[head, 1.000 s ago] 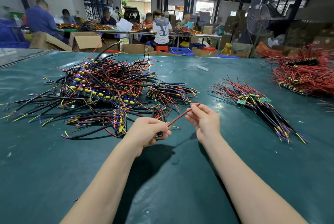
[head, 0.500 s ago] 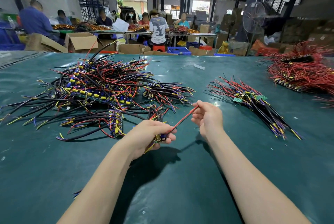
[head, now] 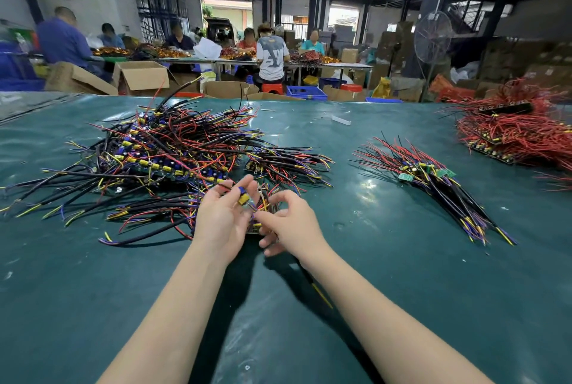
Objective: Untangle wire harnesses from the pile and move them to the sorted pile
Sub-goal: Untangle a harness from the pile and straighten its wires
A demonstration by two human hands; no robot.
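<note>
Judged step in hand: freeing one harness (head: pixel 257 222) at the near edge of the tangled pile (head: pixel 161 157). Recommend lifting it clear of neighbouring strands before any pull, tracing each lead outward to its tip, and easing snagged wires back through loops rather than tugging. Support the component end to spare the joints. Then carry right to the sorted pile (head: pixel 433 188), well apart on the green mat (head: pixel 371 275), laying leads the same way as those there. Found the left hand (head: pixel 221 222) almost fully open, fingers straight and raised, cradling the harness's blue-and-yellow component (head: pixel 242 196). Found the right hand (head: pixel 289 225) half curled, forefinger tip on the wires, lower fingers bent beneath the harness. Cannot tell through blur whether gripping. Noted a separate red bundle (head: pixel 520 139) at far right.
</note>
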